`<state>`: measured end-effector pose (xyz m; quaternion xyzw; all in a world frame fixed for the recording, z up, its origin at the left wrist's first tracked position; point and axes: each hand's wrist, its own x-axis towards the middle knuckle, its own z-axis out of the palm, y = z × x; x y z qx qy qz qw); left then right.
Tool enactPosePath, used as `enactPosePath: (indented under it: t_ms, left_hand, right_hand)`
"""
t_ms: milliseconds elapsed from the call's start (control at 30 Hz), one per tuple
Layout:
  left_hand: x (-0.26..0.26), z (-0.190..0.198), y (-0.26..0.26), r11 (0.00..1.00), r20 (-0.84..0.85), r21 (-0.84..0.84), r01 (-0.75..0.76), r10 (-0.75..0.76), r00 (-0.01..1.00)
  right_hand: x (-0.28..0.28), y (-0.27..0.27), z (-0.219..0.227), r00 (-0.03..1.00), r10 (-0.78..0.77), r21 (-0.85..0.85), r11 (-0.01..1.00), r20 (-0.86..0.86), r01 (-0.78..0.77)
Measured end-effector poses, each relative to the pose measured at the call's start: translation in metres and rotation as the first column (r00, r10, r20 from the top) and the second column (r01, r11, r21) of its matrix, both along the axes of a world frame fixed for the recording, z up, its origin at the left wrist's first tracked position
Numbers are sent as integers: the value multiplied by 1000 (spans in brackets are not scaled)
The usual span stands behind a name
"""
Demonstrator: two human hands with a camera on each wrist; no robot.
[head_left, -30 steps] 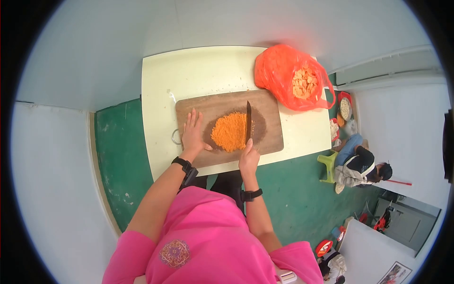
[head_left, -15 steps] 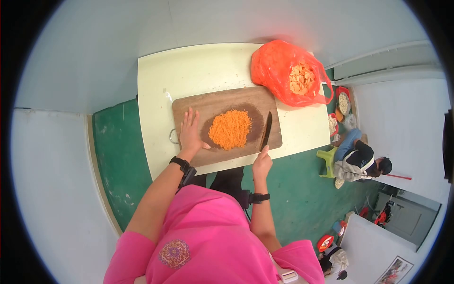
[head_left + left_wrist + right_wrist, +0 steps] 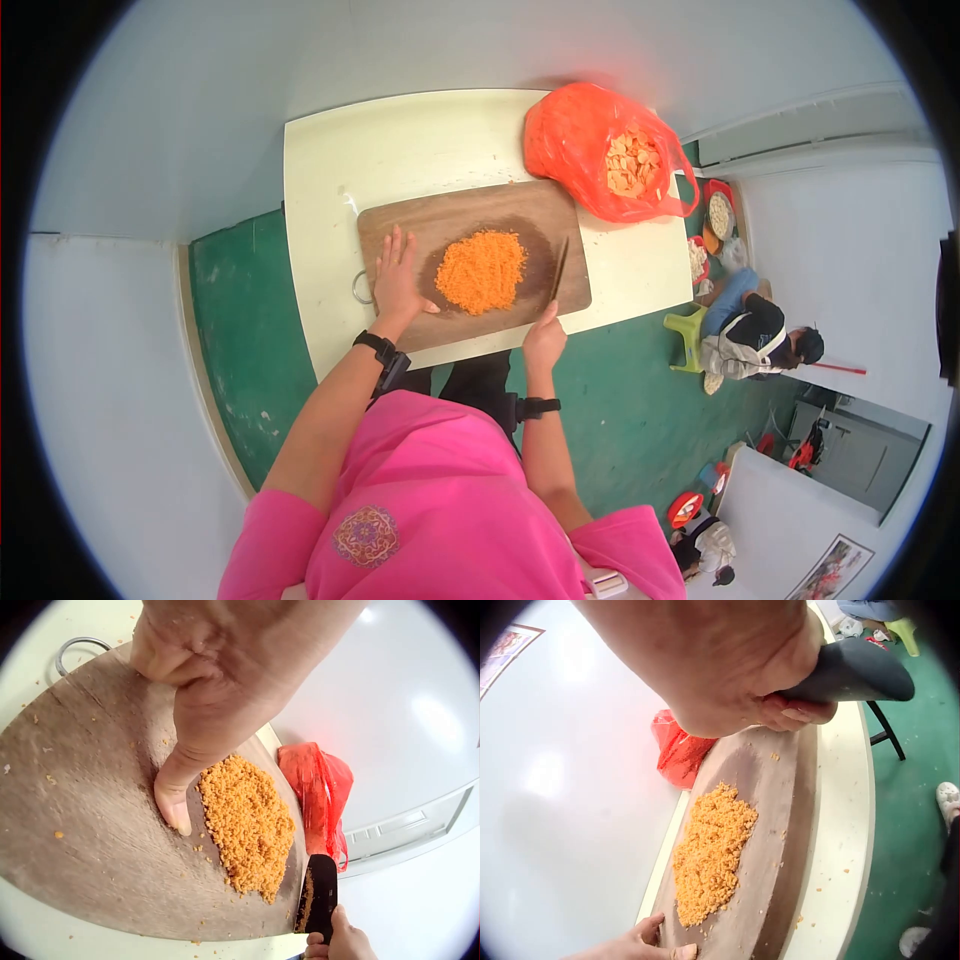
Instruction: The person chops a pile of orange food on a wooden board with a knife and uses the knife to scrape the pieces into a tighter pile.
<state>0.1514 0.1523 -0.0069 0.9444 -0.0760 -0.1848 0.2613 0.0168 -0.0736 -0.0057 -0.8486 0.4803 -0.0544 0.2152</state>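
Note:
A heap of finely chopped orange food (image 3: 482,272) lies mid-board on a wooden cutting board (image 3: 400,222). My left hand (image 3: 398,284) rests on the board's left part with fingers spread; its thumb (image 3: 174,802) presses the wood beside the heap. With my right hand (image 3: 544,342) I grip the dark handle (image 3: 855,671) of a kitchen knife (image 3: 561,268) at the board's front right. The black blade (image 3: 322,885) stands right of the heap, apart from it, with orange bits stuck along it.
A red plastic bag (image 3: 560,150) holding orange slices (image 3: 632,163) stands behind the board on the pale table (image 3: 330,160). A metal ring (image 3: 359,288) sticks out at the board's left end. To the right, a person (image 3: 755,335) sits on a green stool (image 3: 686,338) near food containers (image 3: 720,215).
The knife left the heap's right edge and moved right across the board; since then its blade has turned to look thinner. My left hand stays in place on the board.

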Motion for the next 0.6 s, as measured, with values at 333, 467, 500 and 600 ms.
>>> enactPosePath:
  t_ms: [333, 467, 500, 600]
  left_hand:
    - [-1, -1, 0, 1000, 15, -1, -4, 4, 1000]
    - [-1, -5, 2, 1000, 15, -21, -7, 7, 1000]
    - [-2, -6, 3, 1000, 12, -19, -16, 16, 1000]
    - [-2, -7, 3, 1000, 26, -24, -14, 15, 1000]
  right_hand:
    - [31, 44, 6, 978, 206, -7, 978, -29, -206]
    - [31, 23, 1, 980, 199, -63, 978, 27, -197]
    - [32, 16, -1, 981, 192, -96, 977, 30, -189]
    - [39, 0, -6, 968, 246, -64, 968, 48, -243]
